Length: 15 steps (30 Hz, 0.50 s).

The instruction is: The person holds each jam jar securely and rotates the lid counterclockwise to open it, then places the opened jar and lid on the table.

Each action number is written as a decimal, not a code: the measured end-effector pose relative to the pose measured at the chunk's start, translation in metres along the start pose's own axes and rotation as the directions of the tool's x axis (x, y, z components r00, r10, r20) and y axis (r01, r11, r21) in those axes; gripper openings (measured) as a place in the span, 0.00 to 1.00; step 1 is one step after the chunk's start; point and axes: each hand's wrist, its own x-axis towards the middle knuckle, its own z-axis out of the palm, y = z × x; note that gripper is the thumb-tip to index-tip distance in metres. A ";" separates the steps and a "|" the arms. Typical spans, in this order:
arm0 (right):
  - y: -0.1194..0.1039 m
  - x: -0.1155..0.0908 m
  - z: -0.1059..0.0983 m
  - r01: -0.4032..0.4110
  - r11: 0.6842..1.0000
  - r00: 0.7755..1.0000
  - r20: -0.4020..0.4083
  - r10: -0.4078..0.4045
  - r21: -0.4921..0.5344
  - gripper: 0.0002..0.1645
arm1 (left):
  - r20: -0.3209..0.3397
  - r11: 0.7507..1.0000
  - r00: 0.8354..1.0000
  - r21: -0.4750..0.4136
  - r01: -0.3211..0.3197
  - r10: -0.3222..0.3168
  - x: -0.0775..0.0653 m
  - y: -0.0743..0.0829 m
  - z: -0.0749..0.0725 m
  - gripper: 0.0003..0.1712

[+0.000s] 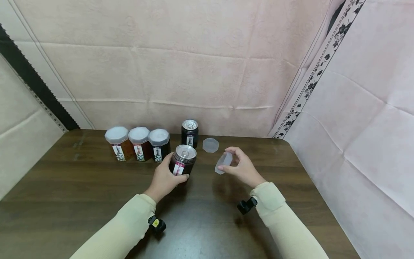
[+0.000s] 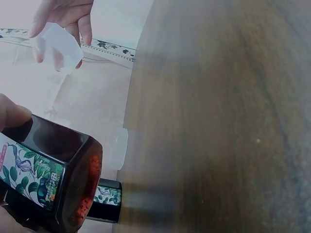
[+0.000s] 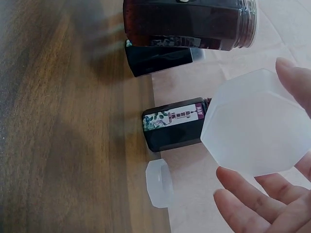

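My left hand (image 1: 164, 180) grips a dark jar (image 1: 183, 163) with a silver pull-tab top and a white label. In the left wrist view its base is tilted toward the camera, held off the table. To its right, my right hand (image 1: 243, 169) pinches a translucent octagonal plastic lid (image 3: 257, 126) between thumb and fingers, apart from the jar. Behind them stands a second dark jar (image 1: 189, 133), its silver top bare. Another translucent lid (image 1: 210, 145) lies on the table beside that jar.
Three jars with white lids stand in a row at the back left: an amber jar (image 1: 120, 149), a dark red jar (image 1: 141, 150) and a black jar (image 1: 160, 151). A pale cloth (image 1: 194, 79) hangs behind the brown wooden table (image 1: 97, 201).
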 end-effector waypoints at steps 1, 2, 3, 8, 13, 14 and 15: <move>0.001 0.000 0.000 -0.003 1.000 1.000 0.001 0.003 0.006 0.36 | 0.000 1.000 1.000 0.001 -0.002 0.002 0.000 0.000 0.000 0.50; 0.001 0.001 0.000 -0.007 1.000 1.000 0.000 0.007 0.008 0.36 | -0.001 1.000 1.000 0.001 -0.002 0.002 0.001 0.000 0.001 0.50; 0.002 0.001 0.000 -0.012 1.000 1.000 0.001 0.012 0.008 0.36 | 0.000 1.000 1.000 0.002 -0.002 0.002 0.001 0.000 0.001 0.50; 0.006 0.003 0.001 -0.030 1.000 0.999 -0.011 0.030 -0.004 0.36 | 0.008 1.000 1.000 0.000 0.005 -0.005 0.004 0.000 0.003 0.50; 0.007 0.005 0.001 -0.040 0.999 0.999 -0.031 0.040 0.001 0.34 | 0.004 1.000 1.000 -0.013 0.002 -0.002 0.008 -0.001 0.005 0.50; 0.007 0.006 0.002 -0.042 0.999 0.999 -0.032 0.042 0.006 0.34 | 0.003 1.000 1.000 -0.016 0.003 -0.003 0.009 -0.002 0.006 0.50; 0.007 0.006 0.002 -0.044 0.999 0.998 -0.035 0.044 0.007 0.34 | 0.002 1.000 1.000 -0.019 0.004 -0.004 0.009 -0.003 0.006 0.50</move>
